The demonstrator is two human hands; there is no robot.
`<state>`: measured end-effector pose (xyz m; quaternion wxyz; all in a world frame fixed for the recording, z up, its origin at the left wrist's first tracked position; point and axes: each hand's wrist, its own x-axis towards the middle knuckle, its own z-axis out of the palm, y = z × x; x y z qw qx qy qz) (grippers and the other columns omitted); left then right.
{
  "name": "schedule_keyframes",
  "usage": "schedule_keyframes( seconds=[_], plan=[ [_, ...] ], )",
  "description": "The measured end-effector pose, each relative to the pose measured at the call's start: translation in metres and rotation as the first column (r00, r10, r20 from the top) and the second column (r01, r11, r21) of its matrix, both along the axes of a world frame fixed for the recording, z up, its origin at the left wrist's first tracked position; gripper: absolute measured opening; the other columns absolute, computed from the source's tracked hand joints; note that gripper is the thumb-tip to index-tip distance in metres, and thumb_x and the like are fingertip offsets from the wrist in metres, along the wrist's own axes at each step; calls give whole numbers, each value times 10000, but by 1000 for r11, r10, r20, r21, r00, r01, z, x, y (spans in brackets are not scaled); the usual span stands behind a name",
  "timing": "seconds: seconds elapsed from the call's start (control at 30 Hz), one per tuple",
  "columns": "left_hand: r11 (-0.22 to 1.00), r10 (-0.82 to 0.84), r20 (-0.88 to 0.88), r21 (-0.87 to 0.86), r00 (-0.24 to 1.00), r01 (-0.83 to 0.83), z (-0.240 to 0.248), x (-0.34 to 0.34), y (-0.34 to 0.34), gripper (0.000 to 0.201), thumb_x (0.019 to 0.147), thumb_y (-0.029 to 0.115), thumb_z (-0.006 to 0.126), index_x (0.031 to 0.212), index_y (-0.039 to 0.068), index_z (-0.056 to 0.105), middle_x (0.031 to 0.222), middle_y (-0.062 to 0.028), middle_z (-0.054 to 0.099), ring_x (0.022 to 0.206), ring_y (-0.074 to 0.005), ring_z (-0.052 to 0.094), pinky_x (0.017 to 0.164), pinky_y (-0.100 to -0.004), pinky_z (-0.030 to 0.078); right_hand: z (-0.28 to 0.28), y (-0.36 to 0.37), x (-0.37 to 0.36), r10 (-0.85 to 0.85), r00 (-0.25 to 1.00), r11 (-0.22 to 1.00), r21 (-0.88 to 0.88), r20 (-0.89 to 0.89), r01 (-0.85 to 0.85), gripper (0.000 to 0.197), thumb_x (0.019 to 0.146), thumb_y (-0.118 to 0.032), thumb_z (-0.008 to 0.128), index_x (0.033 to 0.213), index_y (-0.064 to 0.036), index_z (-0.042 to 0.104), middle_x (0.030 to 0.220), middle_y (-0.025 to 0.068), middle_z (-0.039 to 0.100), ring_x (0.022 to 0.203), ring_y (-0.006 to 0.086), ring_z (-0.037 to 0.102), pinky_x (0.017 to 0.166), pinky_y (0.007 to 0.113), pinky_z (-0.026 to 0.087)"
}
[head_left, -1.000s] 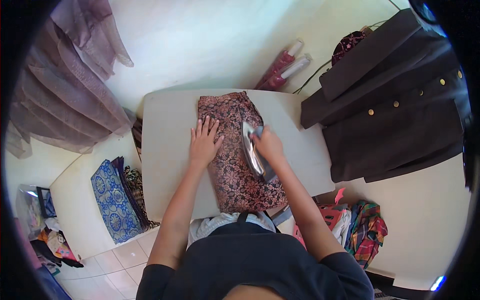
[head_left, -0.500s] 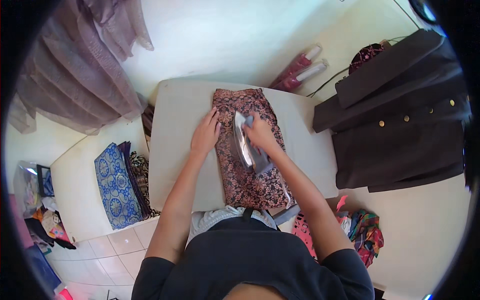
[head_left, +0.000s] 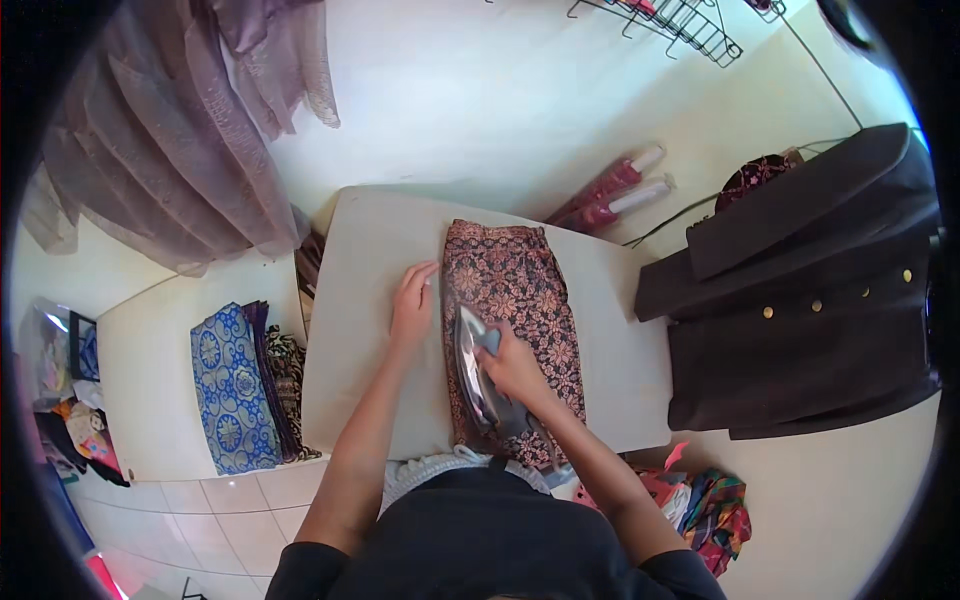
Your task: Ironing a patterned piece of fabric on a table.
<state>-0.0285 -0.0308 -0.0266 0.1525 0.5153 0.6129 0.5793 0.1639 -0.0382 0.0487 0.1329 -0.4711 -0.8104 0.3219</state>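
Observation:
A folded dark cloth with a tan floral pattern (head_left: 520, 290) lies lengthwise on the light padded ironing surface (head_left: 370, 240). My right hand (head_left: 513, 365) is wrapped round the handle of a clothes iron (head_left: 470, 365). The iron's shiny metal side shows, its tip points away from me, and it sits over the cloth's left part, near my body. Just left of the cloth, my left hand (head_left: 413, 300) rests with fingers stretched out, apart from the iron and holding nothing.
Folded patterned cloths, a blue one (head_left: 232, 385) on top, lie on a white surface at left. A dark jacket with gold buttons (head_left: 800, 310) hangs at right. Sheer curtains (head_left: 170, 130) hang upper left. Piled clothes (head_left: 715, 515) sit lower right.
The iron has slid left and nearer to me along the cloth. My left hand has come off the cloth's left edge. The view has tilted up, showing a wire rack above.

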Motion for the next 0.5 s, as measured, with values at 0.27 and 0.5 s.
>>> schedule_keyframes(
  seconds=[0.27,0.5],
  plan=[
    [990,78,303,85,950,-109,-5,0,-2,325,971,166,368,1224,0,482,1194,-136,510,1048,-226,552,900,-319,432,13,63,-75,-186,982,969,-172,-19,180,411,808,-206,601,1050,55,396,777,301,604,767,465,596,693,520,477],
    [997,59,205,44,977,-69,-2,0,-3,322,971,158,365,1233,13,482,1205,-129,496,1071,-225,534,944,-325,399,12,0,-8,-115,993,993,45,29,113,429,825,-213,592,1109,44,400,754,296,602,739,462,600,643,528,473]
  ],
)
